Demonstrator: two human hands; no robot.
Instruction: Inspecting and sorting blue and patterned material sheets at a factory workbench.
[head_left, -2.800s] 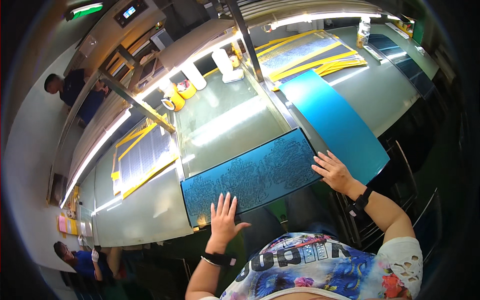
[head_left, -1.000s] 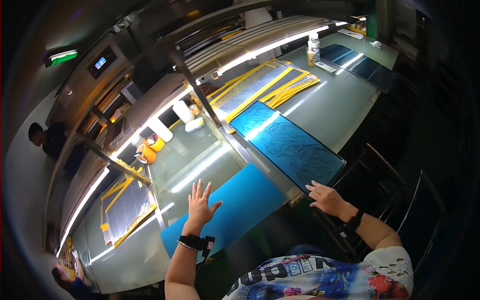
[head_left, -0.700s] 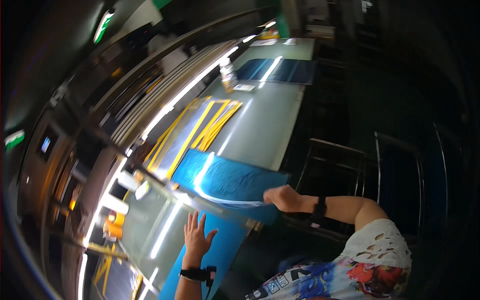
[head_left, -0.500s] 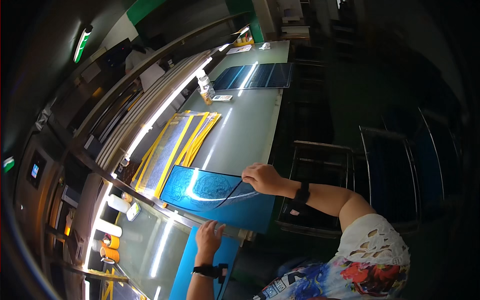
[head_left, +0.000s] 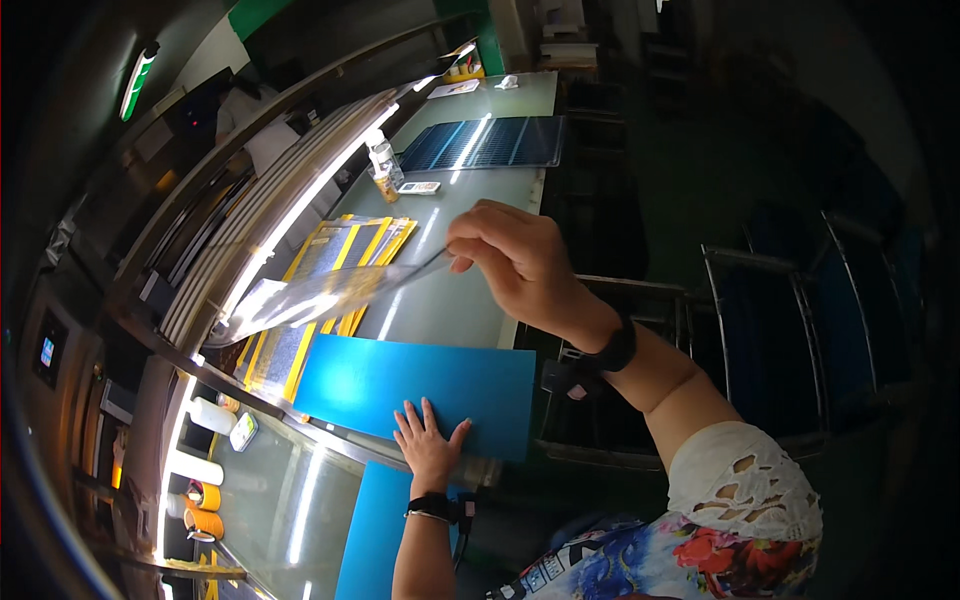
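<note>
Pinching glossy, curved clear film with right fingers

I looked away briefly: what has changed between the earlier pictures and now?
The right hand has lifted the clear film up and off one blue sheet, pinching the film's edge. The left hand has moved across onto that sheet, now uncovered. The yellow-edged sheets and the dark panel farther back stayed put.

Cut-off black letters stand on the flower-printed shirt.
</note>
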